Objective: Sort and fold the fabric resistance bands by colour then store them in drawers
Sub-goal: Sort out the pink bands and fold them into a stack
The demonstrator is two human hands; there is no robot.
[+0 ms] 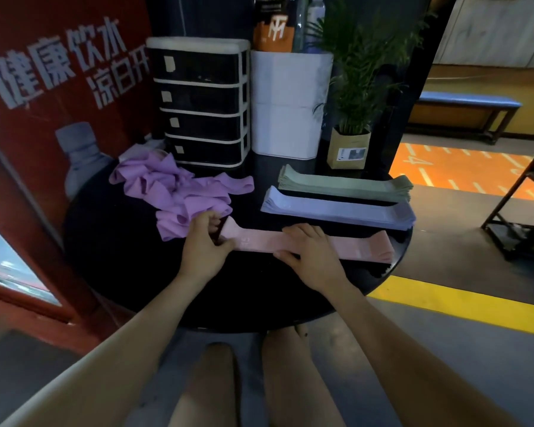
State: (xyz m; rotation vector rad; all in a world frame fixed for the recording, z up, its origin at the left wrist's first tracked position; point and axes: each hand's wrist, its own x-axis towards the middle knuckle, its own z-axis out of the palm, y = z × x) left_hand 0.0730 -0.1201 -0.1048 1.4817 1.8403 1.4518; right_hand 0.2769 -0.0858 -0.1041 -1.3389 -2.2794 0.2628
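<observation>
A pink band (259,241) lies stretched flat across the near part of the round black table (130,257), on a stack of pink bands (370,248). My left hand (205,241) grips its left end with curled fingers. My right hand (309,248) presses flat on its middle. Behind it lie a neat blue stack (339,209) and, further back, a green stack (346,183). A loose heap of purple bands (173,192) sits at the left. The black drawer unit (202,101) with a white frame stands at the back, all drawers closed.
A white box (290,103) and a potted plant (350,140) stand at the table's back right. A red poster wall (43,118) runs along the left. A dark shelf frame (518,204) stands on the floor at the right, beyond the yellow floor line (463,303).
</observation>
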